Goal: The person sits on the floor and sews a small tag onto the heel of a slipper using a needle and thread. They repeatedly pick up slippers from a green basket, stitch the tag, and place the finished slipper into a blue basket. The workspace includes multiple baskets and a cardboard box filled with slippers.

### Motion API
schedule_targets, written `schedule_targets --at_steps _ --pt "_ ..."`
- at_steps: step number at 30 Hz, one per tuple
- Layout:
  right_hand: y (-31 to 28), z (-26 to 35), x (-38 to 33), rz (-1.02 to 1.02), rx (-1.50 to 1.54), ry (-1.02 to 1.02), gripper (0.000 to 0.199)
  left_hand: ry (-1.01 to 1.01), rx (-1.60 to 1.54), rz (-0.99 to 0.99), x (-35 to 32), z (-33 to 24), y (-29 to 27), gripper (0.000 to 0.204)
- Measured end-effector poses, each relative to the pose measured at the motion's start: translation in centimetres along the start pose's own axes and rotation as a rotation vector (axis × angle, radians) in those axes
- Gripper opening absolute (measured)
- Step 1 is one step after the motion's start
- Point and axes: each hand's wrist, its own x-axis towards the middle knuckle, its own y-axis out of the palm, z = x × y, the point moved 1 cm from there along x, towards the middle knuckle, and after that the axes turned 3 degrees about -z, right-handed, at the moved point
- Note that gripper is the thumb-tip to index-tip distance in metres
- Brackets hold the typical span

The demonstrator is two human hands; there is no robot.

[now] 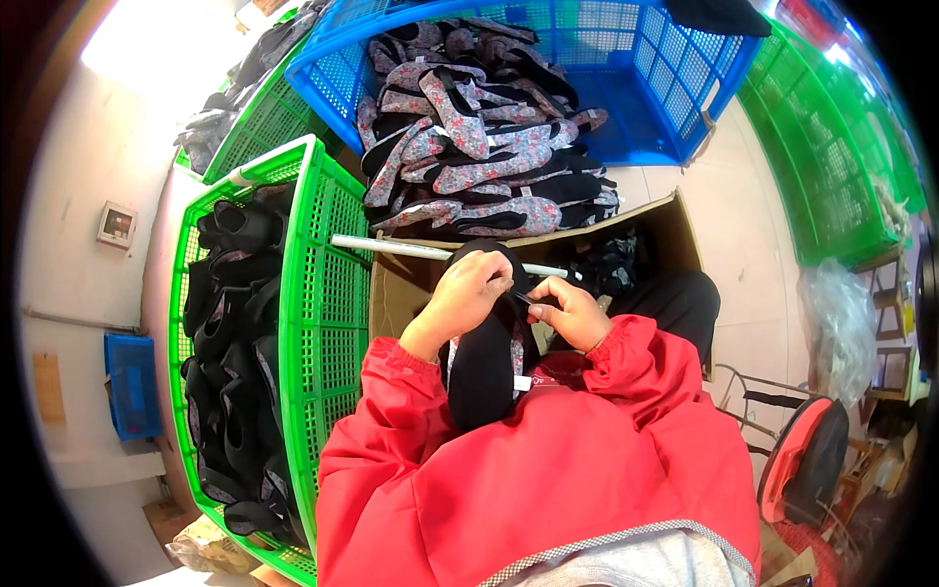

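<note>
In my lap lies a fabric shoe (482,367) with a black sole side, a floral patch and a small white tag at its lower end. My left hand (468,295) is closed on the shoe's far end, fingers pinched. Close beside it, my right hand (571,311) pinches at the same dark edge. Something thin and dark shows between the fingertips of both hands, too small to name. A white rod (389,247) runs behind the hands, above an open cardboard box (393,293).
Ahead, a blue crate (626,103) holds a heap of floral fabric shoes (486,147). On the left, a green crate (328,303) is filled with black shoes (235,342). Another green crate (812,137) stands far right. A red-and-black chair (804,460) is at the right.
</note>
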Motion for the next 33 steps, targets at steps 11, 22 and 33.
schedule_targets --at_steps 11,22,33 --pt "0.3 0.5 0.6 0.002 -0.122 -0.017 0.019 0.003 0.016 0.026 0.7 -0.6 0.0 0.01" --pt "0.7 -0.3 0.5 -0.028 -0.08 0.003 0.018 -0.087 0.013 0.038 1.4 -0.4 0.0 0.01" --pt "1.2 -2.0 0.5 -0.052 0.131 -0.004 0.009 0.206 0.033 -0.215 5.5 -2.0 -2.5 0.011"
